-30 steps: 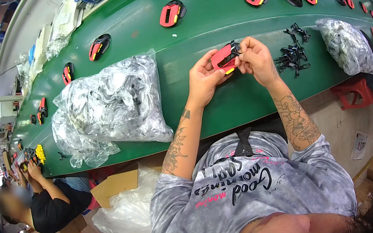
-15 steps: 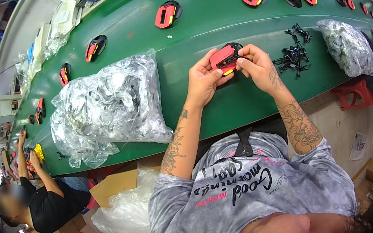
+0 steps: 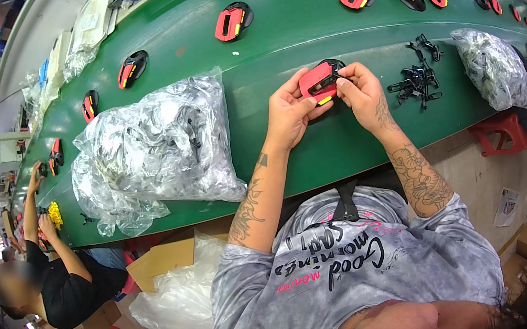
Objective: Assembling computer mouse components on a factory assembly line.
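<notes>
A red and black plastic housing [image 3: 319, 82] with a long dark slot and a small yellow tab is held above the green table. My left hand [image 3: 291, 110] is closed round its left side, thumb on the near edge. At the housing's right end, my right hand [image 3: 359, 90] pinches a small black plastic part at the slot; the fingers hide most of it. Just right of that hand lies a loose pile of black plastic parts [image 3: 417, 81]. A large clear bag [image 3: 156, 146] of black parts lies to the left.
More red and black housings [image 3: 233, 22] lie spaced along the far strip of the green table [image 3: 297, 18]. Another clear bag [image 3: 491, 65] stands right, above a red stool [image 3: 500, 134]. A co-worker [image 3: 67, 279] sits at left. Cardboard and plastic wrap [image 3: 179, 304] lie below the table edge.
Several housings on the far strip have shifted slightly left. My hands and the held housing have moved a little right. The co-worker's far hand has reached up to a small dark part.
</notes>
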Demonstrator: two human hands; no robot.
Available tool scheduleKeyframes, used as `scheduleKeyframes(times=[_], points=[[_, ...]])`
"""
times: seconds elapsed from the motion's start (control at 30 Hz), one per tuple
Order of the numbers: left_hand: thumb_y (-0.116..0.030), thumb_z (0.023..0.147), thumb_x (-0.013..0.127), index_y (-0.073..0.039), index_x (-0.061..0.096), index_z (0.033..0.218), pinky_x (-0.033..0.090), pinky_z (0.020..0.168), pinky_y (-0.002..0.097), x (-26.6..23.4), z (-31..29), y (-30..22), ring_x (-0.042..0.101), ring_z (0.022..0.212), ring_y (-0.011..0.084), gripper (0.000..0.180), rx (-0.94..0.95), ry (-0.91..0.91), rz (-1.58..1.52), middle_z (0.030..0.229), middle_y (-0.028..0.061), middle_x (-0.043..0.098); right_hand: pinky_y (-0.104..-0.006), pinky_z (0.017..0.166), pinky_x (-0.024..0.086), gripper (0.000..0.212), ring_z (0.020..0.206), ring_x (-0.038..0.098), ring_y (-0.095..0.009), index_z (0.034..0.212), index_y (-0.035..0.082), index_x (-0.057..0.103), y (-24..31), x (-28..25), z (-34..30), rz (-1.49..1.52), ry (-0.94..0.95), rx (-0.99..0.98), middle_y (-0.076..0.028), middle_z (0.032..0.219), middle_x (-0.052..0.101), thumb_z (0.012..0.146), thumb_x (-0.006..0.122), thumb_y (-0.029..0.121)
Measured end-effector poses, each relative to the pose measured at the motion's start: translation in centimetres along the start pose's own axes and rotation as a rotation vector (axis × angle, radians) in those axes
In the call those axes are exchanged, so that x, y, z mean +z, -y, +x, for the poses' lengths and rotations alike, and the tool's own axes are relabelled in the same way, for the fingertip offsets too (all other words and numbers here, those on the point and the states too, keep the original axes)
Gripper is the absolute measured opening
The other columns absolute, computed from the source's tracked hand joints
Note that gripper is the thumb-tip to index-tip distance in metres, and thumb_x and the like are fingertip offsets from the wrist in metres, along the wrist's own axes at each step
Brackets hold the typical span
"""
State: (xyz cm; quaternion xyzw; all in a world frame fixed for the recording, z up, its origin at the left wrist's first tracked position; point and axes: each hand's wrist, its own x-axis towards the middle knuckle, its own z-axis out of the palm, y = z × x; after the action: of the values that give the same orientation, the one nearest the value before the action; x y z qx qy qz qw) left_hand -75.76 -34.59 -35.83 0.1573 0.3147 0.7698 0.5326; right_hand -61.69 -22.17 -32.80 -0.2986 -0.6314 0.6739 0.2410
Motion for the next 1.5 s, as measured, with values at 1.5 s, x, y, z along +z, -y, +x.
scheduleKeyframes(times=[1.5], points=[[0.003, 0.102, 0.053, 0.01, 0.044, 0.146, 0.067, 0.087, 0.0494, 0.7, -0.7, 0.9, 0.07, 0.114, 0.0354, 0.045, 0.036, -0.093, 0.226, 0.133, 0.0234, 0.062, -0.0295, 0.094, 0.053, 0.061, 0.108, 0.062, -0.013, 0.139, 0.003, 0.046, -1.2, -4.9, 1.7, 0.071, 0.264, -0.107, -0.011, 0.126, 0.059, 0.088, 0.079, 0.001]])
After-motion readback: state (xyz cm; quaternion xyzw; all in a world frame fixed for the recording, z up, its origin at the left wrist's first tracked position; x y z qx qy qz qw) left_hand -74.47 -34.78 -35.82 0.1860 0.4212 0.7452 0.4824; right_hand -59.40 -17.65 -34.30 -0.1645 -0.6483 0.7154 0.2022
